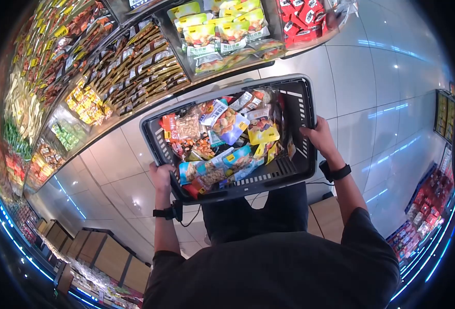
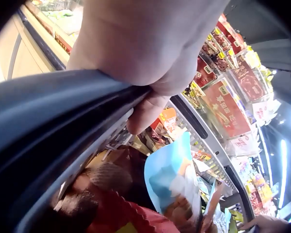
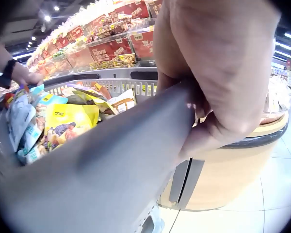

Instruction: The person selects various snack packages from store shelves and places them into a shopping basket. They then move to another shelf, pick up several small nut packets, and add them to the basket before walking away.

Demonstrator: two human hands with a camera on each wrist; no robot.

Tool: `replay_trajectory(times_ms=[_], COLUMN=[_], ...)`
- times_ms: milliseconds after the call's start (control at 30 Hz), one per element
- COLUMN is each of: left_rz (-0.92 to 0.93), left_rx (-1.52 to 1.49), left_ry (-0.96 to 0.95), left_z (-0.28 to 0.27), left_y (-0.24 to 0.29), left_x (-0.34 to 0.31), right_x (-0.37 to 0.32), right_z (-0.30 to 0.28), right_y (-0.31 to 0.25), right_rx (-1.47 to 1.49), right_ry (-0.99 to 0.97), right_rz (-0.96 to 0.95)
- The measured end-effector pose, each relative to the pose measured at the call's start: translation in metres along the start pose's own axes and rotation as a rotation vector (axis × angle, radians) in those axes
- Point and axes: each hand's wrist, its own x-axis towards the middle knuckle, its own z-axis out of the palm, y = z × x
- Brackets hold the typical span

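Note:
A grey shopping basket (image 1: 227, 193) full of snack bags is held in front of the body, its left end tilted nearer the person in the head view. My left hand (image 1: 161, 177) grips the rim at the left end, with the thumb hooked inside, as the left wrist view shows. At the opposite end my right hand (image 1: 320, 137) grips the rim, fingers curled round it. Inside lie a yellow bag of dried fruit (image 3: 68, 121), a light blue bag (image 2: 169, 170), a white and purple nut bag (image 1: 230, 126) and several other packets.
Beyond the basket stands a curved display counter with green and yellow snack bags (image 1: 225, 31), red packets (image 1: 302, 23) and rows of brown packets (image 1: 140, 67). Pale floor tiles (image 1: 371, 103) stretch to the right. Wooden boxes (image 1: 96, 252) stand at lower left.

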Motion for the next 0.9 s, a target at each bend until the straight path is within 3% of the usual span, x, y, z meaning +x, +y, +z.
replay_trajectory(times_ms=[200,267,333,400,433,667,800,867,900], left_rz=[0.003,-0.107,-0.102,-0.016,-0.104,-0.171,-0.200,-0.340,-0.522], left_rx=[0.090,0.124,0.109,0.133,0.214,0.185,0.065,0.023,-0.251], left_ry=[0.008,-0.069,-0.041,0.047,0.047,0.095,-0.002,-0.083,-0.141], left_z=[-0.015,-0.019,-0.008,-0.009,-0.021,-0.018,-0.026,-0.019,-0.029], left_y=[-0.026,-0.029,-0.024,-0.032,-0.043,-0.038,-0.060,-0.035,-0.046], left_x=[0.011,0.007,-0.010,-0.019,-0.028,-0.049,-0.041,-0.046,-0.036], right_x=[-0.009,-0.018,-0.023,-0.038,-0.056,-0.072,-0.079,-0.078,-0.074], right_z=[0.005,0.006,0.004,0.002,-0.001,-0.003,-0.004,-0.003,-0.003], right_y=[-0.005,0.004,0.030,0.042,0.031,0.027,0.031,0.052,0.053], right_rx=[-0.031,-0.033,-0.044,-0.186,-0.102,-0.070,-0.034,-0.044,-0.146], right_ry=[0.028,0.005,-0.015,0.130,0.034,0.025,0.055,0.076,0.045], right_rz=[0.042,0.122,0.127,0.187,0.189,0.219,0.251,0.194,0.254])
